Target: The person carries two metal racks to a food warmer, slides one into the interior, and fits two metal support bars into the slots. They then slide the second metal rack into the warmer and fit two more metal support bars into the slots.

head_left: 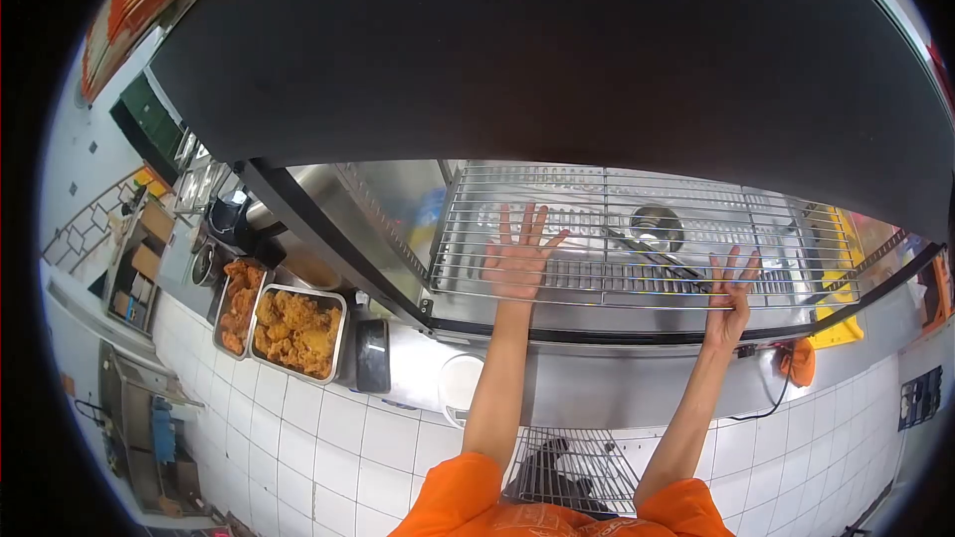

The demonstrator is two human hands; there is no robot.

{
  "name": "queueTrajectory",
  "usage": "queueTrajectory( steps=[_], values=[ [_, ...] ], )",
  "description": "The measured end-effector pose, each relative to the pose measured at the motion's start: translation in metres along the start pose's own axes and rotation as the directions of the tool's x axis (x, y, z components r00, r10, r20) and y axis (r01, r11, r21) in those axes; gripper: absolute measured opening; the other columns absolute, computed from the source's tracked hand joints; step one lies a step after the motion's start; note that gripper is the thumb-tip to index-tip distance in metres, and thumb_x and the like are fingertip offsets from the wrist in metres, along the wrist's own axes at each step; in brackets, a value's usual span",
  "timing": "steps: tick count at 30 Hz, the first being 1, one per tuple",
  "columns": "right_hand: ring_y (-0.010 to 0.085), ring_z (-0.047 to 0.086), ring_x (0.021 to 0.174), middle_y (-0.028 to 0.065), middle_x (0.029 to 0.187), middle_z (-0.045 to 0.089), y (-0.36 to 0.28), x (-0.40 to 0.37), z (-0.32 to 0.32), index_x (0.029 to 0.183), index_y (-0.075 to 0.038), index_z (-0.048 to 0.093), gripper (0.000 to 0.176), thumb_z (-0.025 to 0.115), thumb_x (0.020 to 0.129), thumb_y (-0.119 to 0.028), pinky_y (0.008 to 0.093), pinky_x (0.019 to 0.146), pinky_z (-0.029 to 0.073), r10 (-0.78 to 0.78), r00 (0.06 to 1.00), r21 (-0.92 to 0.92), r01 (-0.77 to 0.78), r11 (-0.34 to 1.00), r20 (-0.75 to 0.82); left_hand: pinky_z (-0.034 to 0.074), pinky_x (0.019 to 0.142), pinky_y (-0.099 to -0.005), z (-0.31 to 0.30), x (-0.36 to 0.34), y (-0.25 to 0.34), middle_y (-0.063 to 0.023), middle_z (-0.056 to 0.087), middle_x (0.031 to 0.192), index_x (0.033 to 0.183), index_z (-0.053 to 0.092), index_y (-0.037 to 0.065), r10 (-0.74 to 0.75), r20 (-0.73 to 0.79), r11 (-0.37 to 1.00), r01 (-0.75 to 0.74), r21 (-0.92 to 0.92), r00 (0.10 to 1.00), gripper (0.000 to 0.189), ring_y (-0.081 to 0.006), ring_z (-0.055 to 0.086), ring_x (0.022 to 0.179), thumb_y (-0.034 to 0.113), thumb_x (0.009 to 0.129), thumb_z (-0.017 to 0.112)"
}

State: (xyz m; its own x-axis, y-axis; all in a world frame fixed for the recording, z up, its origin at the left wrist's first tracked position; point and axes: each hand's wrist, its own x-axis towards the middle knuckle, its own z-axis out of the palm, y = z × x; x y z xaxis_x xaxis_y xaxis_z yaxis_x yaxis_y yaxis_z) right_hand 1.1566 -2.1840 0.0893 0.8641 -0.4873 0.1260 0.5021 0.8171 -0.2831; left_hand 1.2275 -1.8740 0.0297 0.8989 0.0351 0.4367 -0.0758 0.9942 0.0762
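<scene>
A wire rack (557,283) lies level inside a dark-framed display cabinet (338,229). My left hand (517,267) reaches over the rack's left part, palm down with fingers spread, and overlaps its wires. At the front edge on the right is my right hand (732,298), several fingers stretched out and apart over the wires. Dark tongs (652,257) lie slantwise on the rack, their near end right beside my right fingers. Behind the tongs shows a round dark metal thing (659,227).
Two metal trays of fried chicken (296,335) (242,308) stand left of the cabinet, with a dark flat slab (373,356) beside them. The cabinet's black top panel (557,50) hangs over the rack. An orange cloth (799,363) is at the right. Another wire rack (577,467) sits low before me.
</scene>
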Motion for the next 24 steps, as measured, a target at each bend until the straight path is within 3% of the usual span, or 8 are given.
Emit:
queueTrajectory(
  steps=[4,6,8,11,16,17,21,24],
  values=[
    [0.0321,0.027,0.136,0.0098,0.147,0.03,0.004,0.008,-0.037,0.144,-0.014,0.025,0.084,0.047,0.069,0.016,0.0432,0.111,0.03,0.061,0.996,-0.08,-0.057,0.995,0.057,0.002,0.106,-0.0702,-0.014,-0.003,-0.001,-0.0165,0.011,0.152,0.147,0.013,0.024,-0.004,-0.008,0.998,0.003,-0.069,1.0,0.075,-0.0336,0.006,0.141,0.051,0.085,0.043],
    [0.0345,0.033,0.133,0.0134,0.144,0.033,0.011,0.004,-0.046,0.144,-0.017,0.028,0.083,0.048,0.069,0.012,0.0307,0.101,0.041,0.076,0.996,-0.083,-0.079,0.993,-0.036,0.002,0.106,-0.0699,-0.008,-0.003,0.005,-0.0175,0.01,0.152,0.148,0.013,0.025,-0.046,0.028,0.994,0.043,0.096,0.999,0.075,-0.0339,0.004,0.142,0.052,0.085,0.043],
    [0.0313,0.029,0.135,0.0105,0.145,0.031,0.02,0.0,-0.039,0.144,-0.014,0.027,0.085,0.043,0.065,0.014,0.0451,0.108,0.035,0.013,1.0,-0.064,-0.014,0.998,-0.025,0.001,0.106,-0.0697,-0.007,-0.003,0.006,-0.0186,0.009,0.152,0.148,0.013,0.023,-0.043,-0.101,0.999,0.042,-0.008,0.994,0.076,-0.0342,0.003,0.142,0.05,0.084,0.044],
    [0.0293,0.026,0.137,-0.0034,0.148,0.026,0.023,0.0,-0.046,0.137,-0.012,0.028,0.079,0.039,0.066,0.019,0.0595,0.108,0.029,0.026,0.996,0.011,-0.025,1.0,-0.089,-0.001,0.106,-0.0684,-0.004,-0.002,0.009,-0.019,0.009,0.152,0.148,0.014,0.019,-0.096,-0.01,0.99,0.097,0.106,0.995,0.077,-0.0347,0.002,0.142,0.048,0.083,0.045],
    [0.0302,0.026,0.137,-0.0038,0.148,0.024,0.018,-0.002,-0.031,0.136,-0.014,0.025,0.073,0.045,0.073,0.017,0.058,0.108,0.031,0.035,0.998,-0.023,-0.036,0.999,-0.05,-0.003,0.108,-0.0661,-0.004,-0.002,0.016,-0.0195,0.009,0.152,0.148,0.015,0.017,-0.09,0.011,0.993,0.089,0.082,0.996,0.075,-0.0355,0.001,0.141,0.043,0.083,0.045],
    [0.0303,0.027,0.137,-0.0035,0.148,0.024,0.016,-0.002,-0.026,0.136,-0.014,0.024,0.073,0.045,0.072,0.017,0.0578,0.108,0.031,0.038,0.997,-0.022,-0.039,0.999,-0.061,-0.004,0.108,-0.0656,-0.012,0.001,0.02,-0.0201,0.01,0.152,0.147,0.016,0.016,-0.131,0.112,0.985,0.116,0.128,0.985,0.076,-0.036,0.002,0.141,0.042,0.083,0.045],
    [0.0316,0.028,0.136,-0.002,0.146,0.025,0.012,0.007,-0.02,0.135,-0.012,0.023,0.073,0.045,0.071,0.017,0.0582,0.107,0.032,0.05,0.996,-0.033,-0.053,0.998,-0.073,-0.004,0.108,-0.0664,0.012,0.002,0.009,-0.0211,0.011,0.151,0.146,0.02,0.013,-0.019,-0.195,1.0,0.023,0.021,0.981,0.076,-0.0369,0.003,0.141,0.044,0.081,0.045],
    [0.032,0.03,0.134,-0.0003,0.142,0.029,0.01,0.006,-0.019,0.133,-0.009,0.024,0.07,0.044,0.071,0.017,0.0583,0.106,0.033,0.062,0.993,-0.026,-0.065,0.998,-0.101,-0.004,0.107,-0.0679,0.027,0.003,0.004,-0.0214,0.011,0.151,0.145,0.022,0.013,0.001,-0.278,1.0,-0.006,-0.019,0.961,0.075,-0.0372,0.004,0.141,0.043,0.081,0.046]
  ],
)
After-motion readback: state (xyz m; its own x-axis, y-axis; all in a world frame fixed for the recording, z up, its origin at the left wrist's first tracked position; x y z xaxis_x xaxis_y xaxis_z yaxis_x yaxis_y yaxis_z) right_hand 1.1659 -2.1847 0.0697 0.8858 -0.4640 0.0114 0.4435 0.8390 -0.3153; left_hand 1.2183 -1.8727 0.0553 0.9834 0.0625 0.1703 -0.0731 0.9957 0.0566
